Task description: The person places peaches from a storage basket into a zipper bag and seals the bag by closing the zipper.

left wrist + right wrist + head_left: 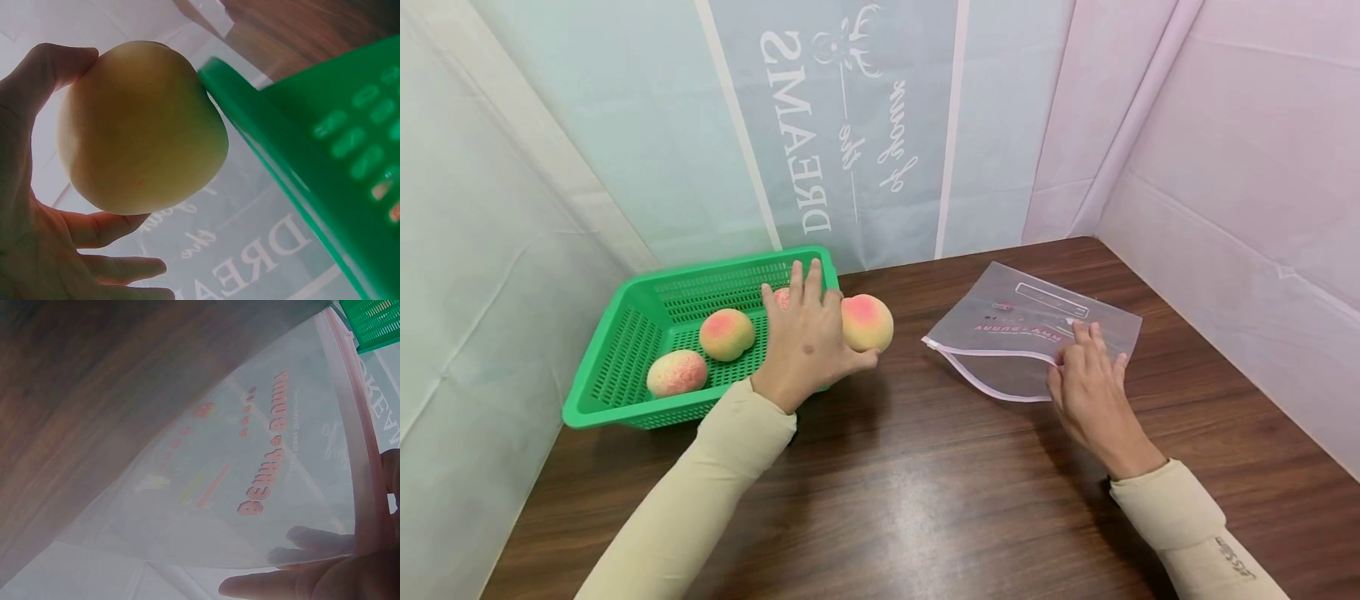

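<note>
My left hand [808, 333] pinches a yellow-pink peach [868, 322] between thumb and forefinger, its other fingers stretched out. That peach is just outside the right rim of a green plastic basket [597, 367]; in the left wrist view the rim overlaps its side. Inside the basket lie a peach [727, 334], a paler speckled peach [677, 373] and another one partly hidden behind my left hand. With my right hand [1092, 392] I grip the edge of a clear zip bag [1022, 308] near its parted pink-white mouth. Red lettering [265, 469] shows on the bag.
A dark brown wooden table [910, 500] lies under everything. Behind it hangs a pale blue cloth [880, 125] with white lettering, and light cloth walls [1247, 167] close in both sides. The bag's slider [929, 342] sits at the mouth's left end.
</note>
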### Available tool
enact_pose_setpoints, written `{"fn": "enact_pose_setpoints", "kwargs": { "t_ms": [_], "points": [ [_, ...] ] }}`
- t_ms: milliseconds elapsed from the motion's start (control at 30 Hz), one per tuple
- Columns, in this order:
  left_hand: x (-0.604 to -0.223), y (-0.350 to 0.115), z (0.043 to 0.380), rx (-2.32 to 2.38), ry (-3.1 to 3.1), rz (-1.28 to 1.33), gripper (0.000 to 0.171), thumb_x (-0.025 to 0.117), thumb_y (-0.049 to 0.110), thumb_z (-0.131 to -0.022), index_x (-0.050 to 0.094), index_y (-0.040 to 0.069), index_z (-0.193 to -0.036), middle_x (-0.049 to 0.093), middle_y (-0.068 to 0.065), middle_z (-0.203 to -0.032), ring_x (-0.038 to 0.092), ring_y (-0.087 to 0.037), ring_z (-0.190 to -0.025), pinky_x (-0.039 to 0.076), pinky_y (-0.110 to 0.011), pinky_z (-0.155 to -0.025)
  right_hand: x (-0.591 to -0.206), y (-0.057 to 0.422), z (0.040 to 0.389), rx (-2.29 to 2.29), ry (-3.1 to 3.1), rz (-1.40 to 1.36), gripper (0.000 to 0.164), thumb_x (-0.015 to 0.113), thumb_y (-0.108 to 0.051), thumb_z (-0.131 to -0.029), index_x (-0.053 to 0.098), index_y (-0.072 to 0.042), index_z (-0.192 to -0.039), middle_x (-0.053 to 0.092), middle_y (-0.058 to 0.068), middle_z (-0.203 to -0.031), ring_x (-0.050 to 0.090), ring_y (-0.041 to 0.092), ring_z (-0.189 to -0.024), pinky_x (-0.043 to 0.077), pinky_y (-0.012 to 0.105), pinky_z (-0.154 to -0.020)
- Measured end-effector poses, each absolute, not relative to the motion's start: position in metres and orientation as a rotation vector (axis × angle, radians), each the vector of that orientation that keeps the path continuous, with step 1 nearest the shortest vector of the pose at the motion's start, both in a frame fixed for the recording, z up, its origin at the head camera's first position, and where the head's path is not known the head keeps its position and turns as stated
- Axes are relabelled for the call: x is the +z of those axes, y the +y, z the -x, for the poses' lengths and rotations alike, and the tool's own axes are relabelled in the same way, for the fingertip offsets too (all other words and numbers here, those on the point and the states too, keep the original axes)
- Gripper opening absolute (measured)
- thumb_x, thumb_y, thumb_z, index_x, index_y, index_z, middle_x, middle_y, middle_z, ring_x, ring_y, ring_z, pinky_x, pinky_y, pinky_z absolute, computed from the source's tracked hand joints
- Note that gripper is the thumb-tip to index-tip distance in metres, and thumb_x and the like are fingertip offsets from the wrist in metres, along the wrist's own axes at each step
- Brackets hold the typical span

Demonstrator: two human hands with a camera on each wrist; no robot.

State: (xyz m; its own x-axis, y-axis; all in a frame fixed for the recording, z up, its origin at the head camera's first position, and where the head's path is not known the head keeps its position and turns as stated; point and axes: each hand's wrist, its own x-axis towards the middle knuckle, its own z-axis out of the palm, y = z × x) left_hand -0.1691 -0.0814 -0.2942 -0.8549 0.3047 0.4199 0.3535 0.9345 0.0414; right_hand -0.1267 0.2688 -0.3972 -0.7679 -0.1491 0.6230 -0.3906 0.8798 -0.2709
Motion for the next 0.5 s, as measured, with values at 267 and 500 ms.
{"fn": "enact_pose_setpoints", "kwargs": {
  "t_ms": [267,500],
  "points": [
    [-0.299,-0.069,0.169,-0.153,-2.619,0.532,0.074,0.084,0.059,-0.062,0.065,-0.001,-0.100,0.040,-0.032,-0.148,0.033,-0.051,-0.140,0.022,-0.073,-0.107,-0.397,0.270,0.126,0.523,-2.436,-0.381,0.010,0.055,0.001,-0.090,0.045,0.001,-0.092,0.041,0.041,-0.141,0.034,0.060,-0.133,0.016,0.087,-0.092],
    [-0.309,-0.059,0.168,-0.087,-2.607,0.573,0.073,0.084,0.060,-0.062,0.064,-0.001,-0.097,0.041,-0.030,-0.149,0.031,-0.051,-0.141,0.020,-0.066,-0.113,-0.397,0.270,0.126,0.523,-2.428,-0.387,0.010,0.055,0.000,-0.090,0.045,0.001,-0.092,0.041,0.041,-0.141,0.034,0.061,-0.133,0.016,0.087,-0.092]
  ]
}}
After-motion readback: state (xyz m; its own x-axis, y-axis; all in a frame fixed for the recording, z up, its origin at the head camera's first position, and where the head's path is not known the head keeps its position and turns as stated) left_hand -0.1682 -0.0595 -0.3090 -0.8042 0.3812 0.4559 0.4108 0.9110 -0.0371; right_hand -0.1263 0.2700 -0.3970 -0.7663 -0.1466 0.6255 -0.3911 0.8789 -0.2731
